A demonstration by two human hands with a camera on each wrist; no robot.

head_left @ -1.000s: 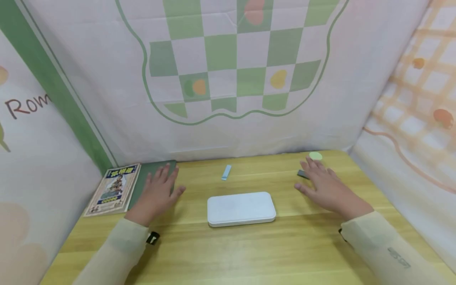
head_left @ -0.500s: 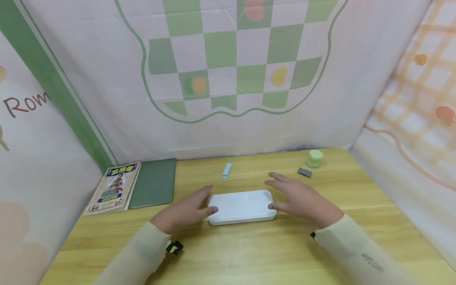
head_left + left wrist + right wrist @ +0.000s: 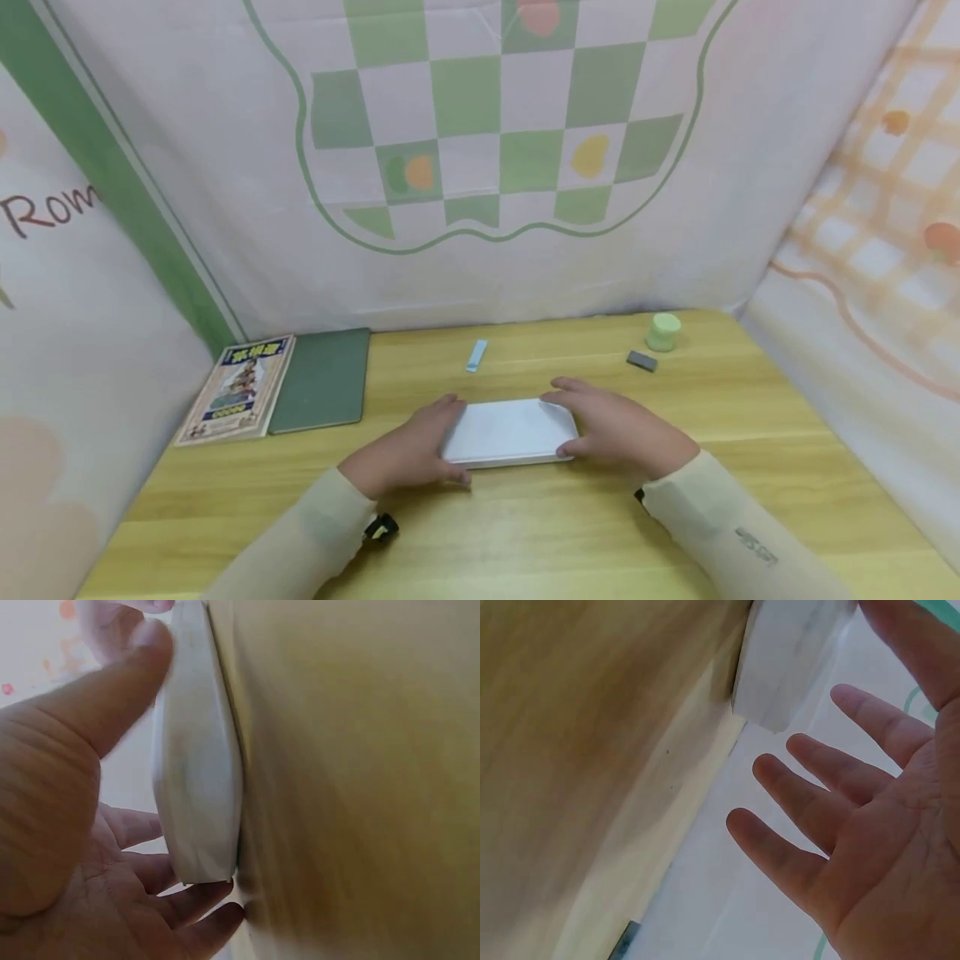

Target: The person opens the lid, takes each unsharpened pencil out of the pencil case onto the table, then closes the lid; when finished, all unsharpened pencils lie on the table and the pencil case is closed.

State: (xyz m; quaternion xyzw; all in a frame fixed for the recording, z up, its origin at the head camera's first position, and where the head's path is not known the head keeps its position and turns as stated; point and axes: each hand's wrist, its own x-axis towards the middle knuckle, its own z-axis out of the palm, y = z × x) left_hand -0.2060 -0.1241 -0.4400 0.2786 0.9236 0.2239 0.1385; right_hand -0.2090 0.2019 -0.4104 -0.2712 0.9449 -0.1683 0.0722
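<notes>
A flat white rectangular case [image 3: 512, 432] with rounded corners lies on the wooden table. My left hand [image 3: 408, 446] is around its left end, thumb at the front edge and fingers toward the back corner. In the left wrist view, the fingers [image 3: 202, 904] of that hand reach the end of the case, with the thumb spread away from them. At the right end is my right hand [image 3: 618, 425], thumb near the front corner and fingers over the back one. The right wrist view shows this hand's fingers [image 3: 795, 799] spread and loosely extended, several of them apart from the case.
A magazine [image 3: 238, 392] and a dark green board [image 3: 321, 382] lie at the left. Behind the case is a small light-blue strip [image 3: 477, 355]. A dark grey block [image 3: 642, 361] and a pale green round container [image 3: 663, 332] sit at the back right. Printed cloth [image 3: 480, 275] walls the table.
Both hands have come inward from the table's sides to the two ends of the white case. The board, grey block and green container, earlier partly covered by the hands, now show.
</notes>
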